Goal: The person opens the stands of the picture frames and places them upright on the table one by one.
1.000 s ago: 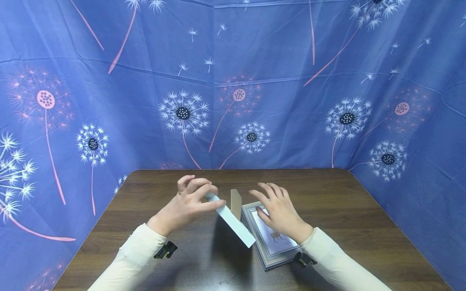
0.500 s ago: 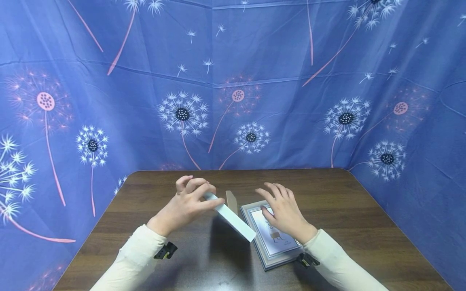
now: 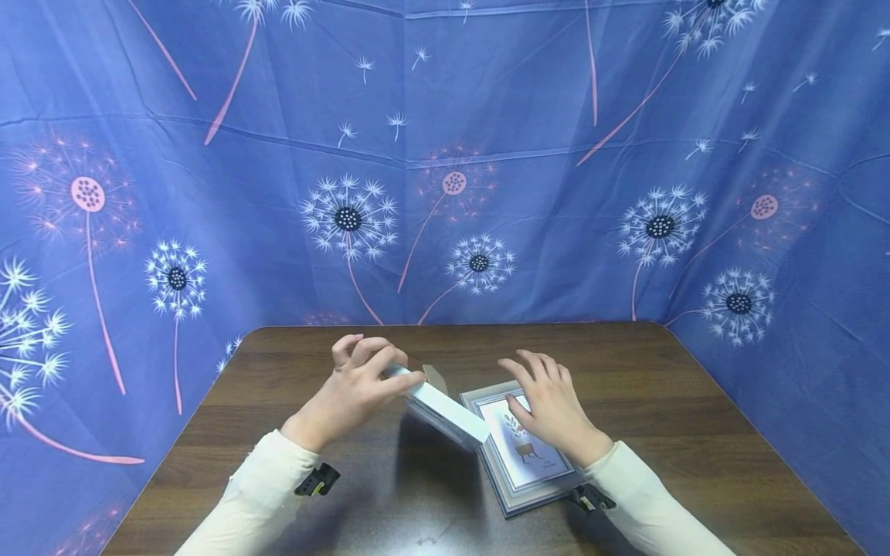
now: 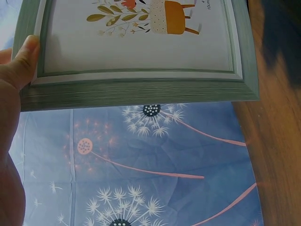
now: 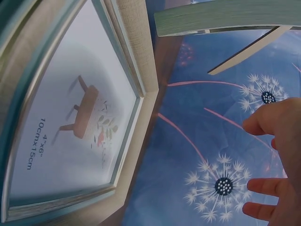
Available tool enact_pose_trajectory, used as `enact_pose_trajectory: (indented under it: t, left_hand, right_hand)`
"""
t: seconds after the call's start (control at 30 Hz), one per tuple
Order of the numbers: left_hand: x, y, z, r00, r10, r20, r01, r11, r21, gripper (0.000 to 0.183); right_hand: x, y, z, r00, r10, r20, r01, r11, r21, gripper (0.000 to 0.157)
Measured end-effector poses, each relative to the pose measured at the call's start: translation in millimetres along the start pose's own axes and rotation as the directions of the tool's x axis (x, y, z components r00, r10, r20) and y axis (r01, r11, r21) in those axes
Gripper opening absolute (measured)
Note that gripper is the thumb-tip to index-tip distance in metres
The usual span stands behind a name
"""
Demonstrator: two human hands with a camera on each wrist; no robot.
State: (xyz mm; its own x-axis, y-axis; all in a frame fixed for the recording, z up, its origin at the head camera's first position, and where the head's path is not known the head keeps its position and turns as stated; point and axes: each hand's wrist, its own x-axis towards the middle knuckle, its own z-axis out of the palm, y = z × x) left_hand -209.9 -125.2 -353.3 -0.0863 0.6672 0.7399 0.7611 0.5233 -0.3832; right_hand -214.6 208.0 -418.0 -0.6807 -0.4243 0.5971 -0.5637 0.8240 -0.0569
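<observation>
Green frame [image 4: 141,89] is up off the table, just left of the cream frame [image 3: 524,455]. The person's left hand [image 3: 357,388] has it pinched at one corner, thumb on the front. Compared with a second ago it's tipped: the end nearer the cream frame has come up, a strip of its front shows now, and the stand leg [image 3: 435,378] behind it sticks out less. Right hand [image 3: 556,405] has also slid a bit farther right, so more of the cream frame's print is visible. It's holding nothing, fingers bent and spread above that frame. My read: the left hand is adjusting the green one's angle, and the right is just free for now.

Materials-wise, the green frame has flat bars with fine streaks like brushed wood, mitred corners and a pale inner lip. Its leg is a thin tan strip, cardboard or fibreboard, can't tell which. The cream frame lies flat, face up, with a woven-looking border between bluish bands. Both prints show a plant in a legged pot, and the cream one's reads 4"x6".

Around that: glossy wood-grain table [image 3: 389,510], off-white sleeves [image 3: 246,490], and a creased blue dandelion curtain [image 3: 549,147] behind.
</observation>
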Motion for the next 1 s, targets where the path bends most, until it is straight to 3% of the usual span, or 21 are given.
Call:
enact_pose_trajectory:
  t: [0.43, 0.67, 1.0]
  left_hand:
    - [-1.2, 0.4, 2.8, 0.998, -0.064, 0.011, 0.065, 0.998, -0.017, 0.041]
    - [-2.6, -1.6, 3.5, 0.990, -0.139, 0.015, 0.140, 0.989, -0.043, 0.038]
    - [-5.8, -3.1, 4.3, 0.982, -0.188, 0.022, 0.189, 0.979, -0.072, 0.031]
  right_hand:
    - [-3.8, 6.1, 0.0, 0.998, 0.053, 0.016, -0.053, 0.999, 0.005, 0.060]
    - [-3.1, 7.4, 0.4, 0.998, 0.064, 0.013, -0.064, 0.998, 0.010, 0.059]
    - [-5.6, 7.8, 1.9, 0.994, 0.101, 0.045, -0.102, 0.995, 0.020, 0.058]
